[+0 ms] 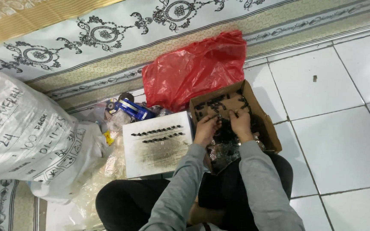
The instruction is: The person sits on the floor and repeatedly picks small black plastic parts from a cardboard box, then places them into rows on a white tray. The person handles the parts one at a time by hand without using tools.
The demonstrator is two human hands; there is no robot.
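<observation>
Seated on tiled floor (343, 141). Left hand (206, 128) and right hand (240, 122) both in cardboard box (268, 128), fingertips pinching small black parts (213, 105). White board (157, 143) with two rows of parts lies beside. Risk: loose pieces could scatter if the box tips. Exact grip unclear; red bag (195, 68) contents hidden.

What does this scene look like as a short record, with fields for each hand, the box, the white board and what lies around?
left hand: inside the cardboard box, fingers on small black parts
right hand: in the same box, pinching a black part
white board: flat on floor, two rows of black parts on it
behind box: red plastic bag
far left: white sack
floor: white tiles, patterned mat
</observation>
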